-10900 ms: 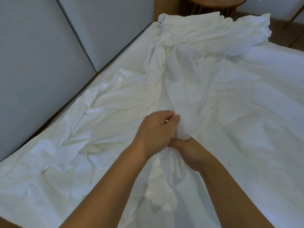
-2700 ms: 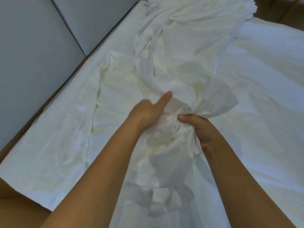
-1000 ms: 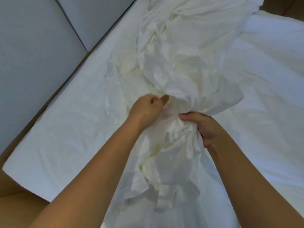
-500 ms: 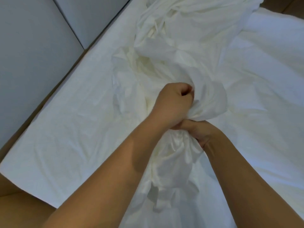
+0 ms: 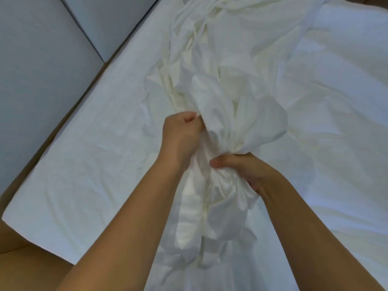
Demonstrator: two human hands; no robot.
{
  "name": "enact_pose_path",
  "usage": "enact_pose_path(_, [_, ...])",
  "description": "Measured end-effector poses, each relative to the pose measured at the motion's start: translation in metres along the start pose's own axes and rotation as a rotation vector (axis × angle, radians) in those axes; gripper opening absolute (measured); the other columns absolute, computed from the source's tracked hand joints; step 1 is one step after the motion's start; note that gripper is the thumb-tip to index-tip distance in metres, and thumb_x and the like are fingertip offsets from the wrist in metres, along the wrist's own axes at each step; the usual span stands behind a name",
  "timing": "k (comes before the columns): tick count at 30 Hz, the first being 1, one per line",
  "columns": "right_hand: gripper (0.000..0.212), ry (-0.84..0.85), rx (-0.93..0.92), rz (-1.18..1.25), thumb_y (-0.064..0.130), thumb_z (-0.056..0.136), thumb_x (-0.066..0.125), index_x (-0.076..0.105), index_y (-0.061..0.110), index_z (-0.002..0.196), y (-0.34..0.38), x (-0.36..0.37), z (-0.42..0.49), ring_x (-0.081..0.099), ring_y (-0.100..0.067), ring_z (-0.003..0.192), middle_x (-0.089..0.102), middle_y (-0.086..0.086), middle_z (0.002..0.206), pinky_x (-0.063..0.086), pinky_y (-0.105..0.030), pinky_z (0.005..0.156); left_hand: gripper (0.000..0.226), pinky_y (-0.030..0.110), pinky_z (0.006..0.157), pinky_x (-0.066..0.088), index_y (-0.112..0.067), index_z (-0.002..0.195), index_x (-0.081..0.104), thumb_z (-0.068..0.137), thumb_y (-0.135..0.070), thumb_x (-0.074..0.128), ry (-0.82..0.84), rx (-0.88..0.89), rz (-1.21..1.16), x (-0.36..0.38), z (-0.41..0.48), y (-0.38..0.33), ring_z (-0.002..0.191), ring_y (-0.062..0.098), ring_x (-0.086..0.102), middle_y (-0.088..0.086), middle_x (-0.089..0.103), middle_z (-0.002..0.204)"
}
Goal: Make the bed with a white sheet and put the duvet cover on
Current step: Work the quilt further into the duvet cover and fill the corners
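On the bed, seen from the head camera, a white sheet lies spread over the left half of the mattress. It is flat enough but creased, and its near left corner sits square on the mattress edge. Whether it is tucked under, I cannot tell.

Down the middle runs a long bunched cloth, also white, trailing from the far end toward the person. It is probably the duvet cover, though nothing marks it as such. The left hand is closed in a fist round a fold at the bundle's left side. The right hand, just nearer and to the right, clamps the gathered neck of the same cloth, thumb laid across it. Below that grip the cloth hangs in loose ruffles between the forearms.

To the right lies more white bedding, softer and puffier, possibly the duvet. Grey padded panels stand along the far left.

By my reckoning the sheet is largely done, and the cover is only gathered, not yet on.
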State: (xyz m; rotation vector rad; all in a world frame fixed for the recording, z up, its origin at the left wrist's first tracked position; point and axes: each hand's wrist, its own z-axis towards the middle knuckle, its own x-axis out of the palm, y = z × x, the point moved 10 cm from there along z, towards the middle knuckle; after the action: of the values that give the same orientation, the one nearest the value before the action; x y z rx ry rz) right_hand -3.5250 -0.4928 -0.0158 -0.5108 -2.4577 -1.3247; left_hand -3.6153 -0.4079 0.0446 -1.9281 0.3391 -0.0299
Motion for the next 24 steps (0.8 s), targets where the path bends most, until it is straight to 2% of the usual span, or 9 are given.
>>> enact_pose_path(3, [0.036, 0.102, -0.015, -0.032, 0.021, 0.046, 0.083, 0.077, 0.020, 0.082, 0.008, 0.015, -0.001, 0.072, -0.021, 0.083, 0.074, -0.005, 0.086, 0.056, -0.030, 0.066, 0.025, 0.033, 0.057, 0.042, 0.011, 0.071, 0.058, 0.087, -0.008, 0.055, 0.106, 0.252, 0.141, 0.031, -0.017, -0.041, 0.062, 0.020, 0.050, 0.027, 0.059, 0.070])
enact_pose_path(6, [0.034, 0.062, -0.011, 0.036, 0.016, 0.050, 0.082, 0.076, 0.017, 0.083, 0.008, 0.009, 0.000, 0.071, -0.026, 0.085, 0.073, -0.010, 0.089, 0.056, -0.036, 0.070, 0.033, 0.043, 0.065, 0.050, 0.011, 0.080, 0.060, 0.093, -0.018, 0.051, 0.243, 0.296, 0.325, 0.056, -0.017, -0.052, 0.070, 0.035, 0.059, 0.028, 0.062, 0.081])
enact_pose_path(10, [0.040, -0.022, 0.014, 0.235, 0.007, 0.060, 0.071, 0.068, 0.007, 0.099, 0.000, -0.007, -0.004, 0.069, -0.031, 0.086, 0.071, -0.016, 0.093, 0.057, -0.040, 0.068, 0.043, 0.038, 0.080, 0.050, -0.006, 0.098, 0.066, 0.095, -0.042, 0.043, 0.197, 0.136, 0.515, 0.036, -0.006, -0.013, 0.096, 0.029, 0.062, 0.009, 0.068, 0.100])
enact_pose_path(13, [0.057, -0.043, -0.011, 0.335, 0.013, 0.057, 0.074, 0.063, 0.004, 0.112, -0.003, -0.011, -0.007, 0.065, -0.036, 0.096, 0.066, -0.021, 0.105, 0.055, -0.044, 0.077, 0.084, 0.038, 0.098, 0.041, -0.011, 0.127, 0.056, 0.082, -0.076, 0.026, 0.224, -0.169, 0.765, 0.012, -0.015, 0.053, 0.115, 0.030, 0.053, 0.012, 0.055, 0.129])
enact_pose_path(15, [0.063, -0.053, 0.003, 0.328, 0.013, 0.059, 0.072, 0.059, 0.000, 0.120, -0.007, -0.011, -0.008, 0.061, -0.041, 0.104, 0.062, -0.024, 0.114, 0.052, -0.048, 0.086, 0.098, 0.038, 0.101, 0.038, -0.007, 0.131, 0.053, 0.076, -0.082, 0.020, 0.225, -0.285, 0.743, -0.002, -0.010, 0.074, 0.117, 0.031, 0.052, 0.016, 0.053, 0.133])
enact_pose_path(18, [0.069, -0.055, -0.003, 0.324, 0.012, 0.061, 0.071, 0.054, -0.004, 0.125, -0.008, -0.012, -0.009, 0.057, -0.043, 0.111, 0.058, -0.028, 0.121, 0.047, -0.051, 0.093, 0.093, 0.039, 0.098, 0.039, -0.009, 0.132, 0.048, 0.076, -0.081, 0.028, 0.096, -0.184, 0.871, -0.022, -0.004, 0.069, 0.119, 0.032, 0.050, 0.014, 0.053, 0.132])
enact_pose_path(20, [0.053, -0.086, -0.004, 0.228, 0.011, 0.063, 0.069, 0.060, 0.000, 0.114, -0.005, -0.013, -0.008, 0.064, -0.038, 0.102, 0.064, -0.023, 0.110, 0.052, -0.045, 0.084, 0.073, 0.038, 0.096, 0.042, -0.012, 0.131, 0.048, 0.086, -0.069, 0.035, 0.064, -0.032, 0.933, -0.017, -0.011, 0.062, 0.116, 0.030, 0.052, 0.010, 0.055, 0.126])
enact_pose_path(22, [0.034, -0.079, -0.020, 0.088, 0.010, 0.063, 0.069, 0.067, 0.005, 0.096, -0.001, -0.005, -0.004, 0.069, -0.027, 0.087, 0.071, -0.013, 0.092, 0.056, -0.035, 0.070, 0.047, 0.033, 0.097, 0.040, -0.013, 0.133, 0.046, 0.098, -0.044, 0.036, 0.184, 0.025, 0.782, 0.005, -0.020, 0.069, 0.118, 0.026, 0.052, 0.008, 0.054, 0.128])
enact_pose_path(24, [0.026, -0.078, -0.033, 0.015, 0.005, 0.062, 0.071, 0.069, 0.008, 0.088, 0.000, 0.001, -0.001, 0.071, -0.022, 0.079, 0.073, -0.008, 0.083, 0.056, -0.029, 0.063, 0.040, 0.023, 0.097, 0.036, -0.012, 0.136, 0.045, 0.101, -0.029, 0.035, 0.217, 0.016, 0.612, 0.014, -0.023, 0.077, 0.122, 0.023, 0.049, 0.008, 0.051, 0.135])
